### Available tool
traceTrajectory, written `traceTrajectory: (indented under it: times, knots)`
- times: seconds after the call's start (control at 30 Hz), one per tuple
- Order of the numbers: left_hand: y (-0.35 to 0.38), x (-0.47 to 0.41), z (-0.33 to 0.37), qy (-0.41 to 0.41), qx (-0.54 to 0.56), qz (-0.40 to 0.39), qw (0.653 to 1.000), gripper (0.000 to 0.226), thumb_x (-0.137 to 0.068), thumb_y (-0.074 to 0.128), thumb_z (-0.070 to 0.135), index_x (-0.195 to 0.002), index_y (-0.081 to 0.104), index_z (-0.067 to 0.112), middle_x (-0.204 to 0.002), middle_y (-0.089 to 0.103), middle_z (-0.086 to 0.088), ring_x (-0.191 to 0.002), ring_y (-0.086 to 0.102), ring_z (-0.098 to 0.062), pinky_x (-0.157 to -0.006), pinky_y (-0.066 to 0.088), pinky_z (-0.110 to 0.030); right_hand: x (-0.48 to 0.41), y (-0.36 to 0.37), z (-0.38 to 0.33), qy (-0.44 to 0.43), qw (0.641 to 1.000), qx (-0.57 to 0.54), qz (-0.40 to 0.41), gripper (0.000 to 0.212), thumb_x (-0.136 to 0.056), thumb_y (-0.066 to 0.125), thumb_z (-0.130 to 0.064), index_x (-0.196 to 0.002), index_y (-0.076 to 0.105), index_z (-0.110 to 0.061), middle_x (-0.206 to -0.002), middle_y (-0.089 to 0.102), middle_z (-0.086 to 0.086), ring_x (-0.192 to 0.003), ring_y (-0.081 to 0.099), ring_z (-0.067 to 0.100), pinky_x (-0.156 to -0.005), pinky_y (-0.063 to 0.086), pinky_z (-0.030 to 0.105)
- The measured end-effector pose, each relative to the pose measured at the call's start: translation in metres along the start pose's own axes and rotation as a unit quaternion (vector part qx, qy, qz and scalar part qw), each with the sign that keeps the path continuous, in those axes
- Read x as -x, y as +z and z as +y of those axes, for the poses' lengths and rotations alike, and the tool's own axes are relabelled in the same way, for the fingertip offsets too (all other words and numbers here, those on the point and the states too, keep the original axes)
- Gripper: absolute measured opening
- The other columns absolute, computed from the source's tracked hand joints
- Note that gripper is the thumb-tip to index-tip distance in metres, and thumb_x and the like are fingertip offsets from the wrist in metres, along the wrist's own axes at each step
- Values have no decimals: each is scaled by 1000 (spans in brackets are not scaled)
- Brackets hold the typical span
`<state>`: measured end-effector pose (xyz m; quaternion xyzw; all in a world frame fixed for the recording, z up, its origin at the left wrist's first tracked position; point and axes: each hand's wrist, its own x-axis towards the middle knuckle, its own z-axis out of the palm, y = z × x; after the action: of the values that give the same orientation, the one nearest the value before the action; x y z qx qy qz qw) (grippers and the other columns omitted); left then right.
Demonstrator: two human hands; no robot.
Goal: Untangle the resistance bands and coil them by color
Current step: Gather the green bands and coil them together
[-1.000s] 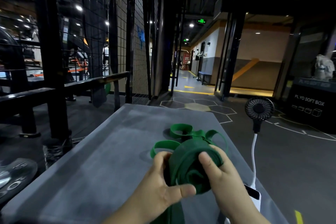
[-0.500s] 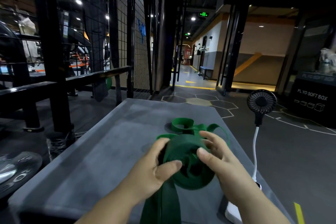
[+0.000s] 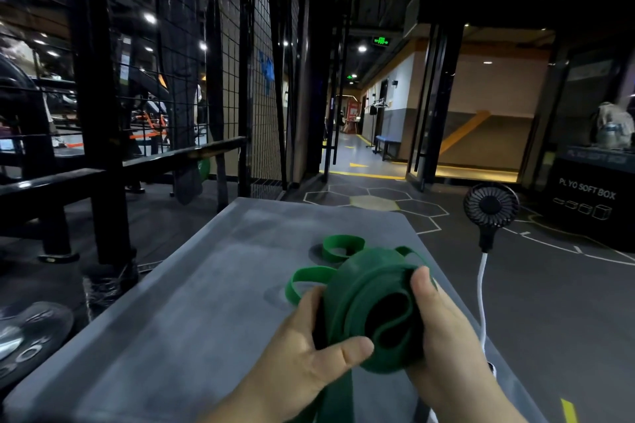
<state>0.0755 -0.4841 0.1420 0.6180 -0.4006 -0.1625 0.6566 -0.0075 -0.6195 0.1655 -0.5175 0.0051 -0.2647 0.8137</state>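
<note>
Above the grey tabletop (image 3: pixel 206 285), the left hand (image 3: pixel 309 350) cups the rolled green resistance band (image 3: pixel 374 306). Its fingers (image 3: pixel 354 350) clamp the roll's face, seemingly so the turns cannot spring loose. The unrolled tail (image 3: pixel 336 395) hangs toward the person, feeding the roll. Thinner green loops (image 3: pixel 342 245) lie on the tabletop just beyond, apparently awaiting sorting. The right hand (image 3: pixel 443 319) grasps the roll's right edge, thumb on the rim, likely to turn it. A small fan (image 3: pixel 490 206) stands at the right.
</note>
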Motion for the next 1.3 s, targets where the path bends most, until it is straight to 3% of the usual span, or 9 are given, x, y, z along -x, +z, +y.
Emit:
traceTrajectory:
  times: [0.07, 0.23, 0.4, 0.5, 0.67, 0.77, 1.03, 1.17, 1.3]
  knots:
    - [2, 2, 4, 10, 10, 9, 1000, 65, -63, 76, 45, -121, 52, 28, -112, 69, 14, -106, 64, -3, -83, 50, -16, 2, 5, 7, 8, 1000, -12, 9, 98, -42, 88, -65, -117, 66, -6, -114, 69, 21, -106, 67, 36, -80, 59, 41]
    - [-9, 0, 6, 15, 22, 29, 999, 62, -62, 71, 50, -118, 56, 28, -110, 70, 9, -105, 65, -7, -82, 50, -18, 2, -2, 9, 25, 993, 114, -8, 70, -68, 72, -69, -118, 69, -20, -121, 69, 5, -115, 64, 21, -101, 45, 43]
    - [-18, 0, 12, 3, -11, -36, 999, 57, -71, 71, 46, -122, 54, 25, -112, 69, 9, -107, 64, -7, -85, 51, -21, -4, -18, -7, -3, 971, 222, -91, 86, -38, 90, -63, -115, 67, -32, -112, 71, -2, -106, 68, 19, -86, 54, 33]
    - [-14, 0, 12, -19, -9, -50, 999, 57, -73, 74, 40, -124, 53, 26, -119, 67, 6, -114, 62, -12, -97, 51, -36, -4, -14, -4, -32, 950, 299, -80, 63, -45, 86, -57, -101, 70, -32, -99, 74, 1, -93, 71, 18, -77, 55, 29]
    - [-6, 0, 5, -15, -18, -26, 999, 78, -57, 86, 43, -124, 47, 31, -118, 66, 9, -112, 62, -9, -94, 52, -33, -1, -10, 2, -85, 968, 235, 8, 54, -47, 78, -51, -94, 72, -26, -93, 75, 3, -87, 71, 20, -70, 55, 25]
    - [-2, 0, 3, 0, -14, 27, 1000, 78, -50, 89, 41, -118, 53, 29, -111, 70, 9, -106, 66, -10, -90, 54, -33, 1, -3, 10, -97, 979, 177, 28, 49, -43, 80, -53, -88, 73, -39, -93, 75, 1, -85, 72, 16, -68, 56, 24]
    - [-19, 0, 15, -3, -25, 25, 999, 49, -67, 87, 28, -108, 61, 28, -98, 73, 8, -92, 69, -8, -74, 52, -19, -6, -14, 9, -12, 972, 222, -74, 102, -28, 94, -60, -114, 62, -17, -105, 72, 6, -97, 70, 19, -77, 55, 28]
    - [-16, -1, 13, -39, -35, -24, 998, 56, -70, 87, 23, -117, 56, 24, -107, 70, 5, -102, 66, -9, -86, 54, -26, -6, -15, 6, -25, 911, 400, -93, 81, -43, 79, -75, -106, 64, -28, -98, 73, -9, -92, 68, 7, -82, 52, 23]
    - [-17, -5, 2, -48, -33, 9, 998, 76, -49, 91, 41, -114, 54, 25, -107, 69, 3, -102, 67, -16, -88, 55, -39, -5, -11, 10, -54, 927, 368, -39, 62, -51, 73, -61, -98, 67, -21, -88, 74, -4, -84, 69, 10, -74, 51, 21]
